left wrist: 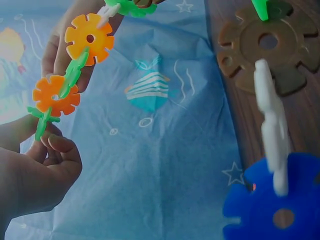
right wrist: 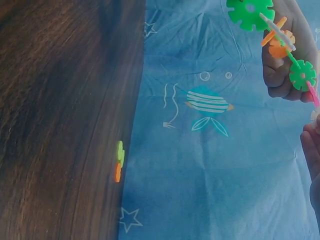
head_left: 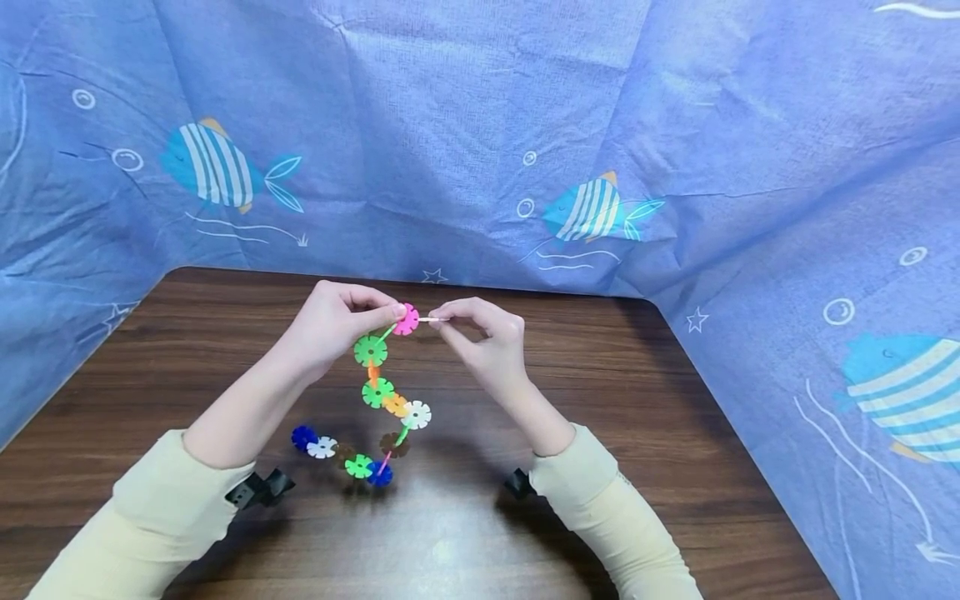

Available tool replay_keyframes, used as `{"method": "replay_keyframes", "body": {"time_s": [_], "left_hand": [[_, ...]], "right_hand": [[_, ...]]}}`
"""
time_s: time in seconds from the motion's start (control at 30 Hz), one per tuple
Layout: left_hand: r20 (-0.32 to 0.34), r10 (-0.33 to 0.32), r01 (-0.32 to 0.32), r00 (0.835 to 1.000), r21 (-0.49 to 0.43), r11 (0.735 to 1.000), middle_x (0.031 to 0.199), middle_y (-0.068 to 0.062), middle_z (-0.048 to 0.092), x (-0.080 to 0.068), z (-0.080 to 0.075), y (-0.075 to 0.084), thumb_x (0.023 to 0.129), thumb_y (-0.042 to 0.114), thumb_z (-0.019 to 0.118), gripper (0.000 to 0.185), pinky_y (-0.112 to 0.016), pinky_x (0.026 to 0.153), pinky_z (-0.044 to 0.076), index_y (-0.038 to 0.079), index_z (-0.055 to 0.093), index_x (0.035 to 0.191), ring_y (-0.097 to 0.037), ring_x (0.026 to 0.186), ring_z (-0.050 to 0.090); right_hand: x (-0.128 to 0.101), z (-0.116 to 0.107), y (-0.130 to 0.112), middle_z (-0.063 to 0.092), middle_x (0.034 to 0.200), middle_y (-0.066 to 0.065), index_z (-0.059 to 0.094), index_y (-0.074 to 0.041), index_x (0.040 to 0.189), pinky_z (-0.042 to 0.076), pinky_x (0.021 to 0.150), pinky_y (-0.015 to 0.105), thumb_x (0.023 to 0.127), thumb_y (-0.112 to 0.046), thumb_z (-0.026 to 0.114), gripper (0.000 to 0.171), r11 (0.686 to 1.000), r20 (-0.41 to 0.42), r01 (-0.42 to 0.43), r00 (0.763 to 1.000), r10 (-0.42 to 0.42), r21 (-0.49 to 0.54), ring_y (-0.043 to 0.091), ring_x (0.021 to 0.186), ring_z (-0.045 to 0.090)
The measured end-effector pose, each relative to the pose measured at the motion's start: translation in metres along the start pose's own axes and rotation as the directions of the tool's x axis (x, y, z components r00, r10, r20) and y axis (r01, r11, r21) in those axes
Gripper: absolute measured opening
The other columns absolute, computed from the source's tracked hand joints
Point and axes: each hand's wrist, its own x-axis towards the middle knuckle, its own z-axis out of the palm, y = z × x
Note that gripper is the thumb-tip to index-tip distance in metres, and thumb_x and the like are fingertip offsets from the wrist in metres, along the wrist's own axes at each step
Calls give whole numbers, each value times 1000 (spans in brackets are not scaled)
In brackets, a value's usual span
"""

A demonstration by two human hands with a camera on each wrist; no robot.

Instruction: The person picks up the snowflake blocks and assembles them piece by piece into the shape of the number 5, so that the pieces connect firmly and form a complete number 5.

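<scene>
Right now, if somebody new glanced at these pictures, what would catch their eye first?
Probably the bright chain of snowflake discs dangling mid-table, its lower end lying on the dark wooden table. The left hand pinches the pink disc at the top, while the right hand holds a pale disc edge-on beside it. Behind, blue fish-print cloth walls in the table.

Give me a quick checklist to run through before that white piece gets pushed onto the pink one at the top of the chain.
1. Left hand pinches the pink disc: ok.
2. Right hand pinches the white piece edge-on beside the pink disc: ok.
3. White piece lined up with a slot in the pink disc: cannot tell, too small.
4. Chain hangs in one piece below the left hand: ok.
5. Lower end of the chain rests on the table: ok.
</scene>
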Motion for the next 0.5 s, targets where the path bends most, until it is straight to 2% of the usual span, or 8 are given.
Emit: {"method": "replay_keyframes", "body": {"time_s": [0.1, 0.3, 0.5], "left_hand": [[-4, 4, -4, 1000, -2, 1000, 73, 1, 67, -1, 0, 0, 84, 24, 72, 28, -25, 54, 44, -1, 73, 95, -12, 65, 50], [6, 22, -22, 1000, 0, 1000, 76, 5, 69, -3, 1, -1, 86, 22, 71, 27, -25, 58, 46, -3, 72, 96, -10, 68, 52], [-2, 20, -20, 1000, -12, 1000, 77, 8, 69, -2, 2, 0, 86, 23, 71, 28, -25, 61, 47, -3, 72, 96, -12, 72, 54]], "right_hand": [[-1, 0, 0, 71, 83, 11, 69, 1, 85, 56, 74, 30, 82, 1, 71, 4, 1000, 4, -3, 1000, 3, -1, 16, 80, 67], [1, -2, 1, 71, 83, 6, 72, -4, 85, 54, 75, 28, 81, -2, 72, 4, 995, 21, 55, 998, -53, -87, 13, 81, 67], [3, -2, 0, 71, 84, 6, 73, -4, 85, 54, 76, 29, 82, -1, 71, 5, 992, 38, 96, 995, -93, -80, 14, 83, 67]]}}
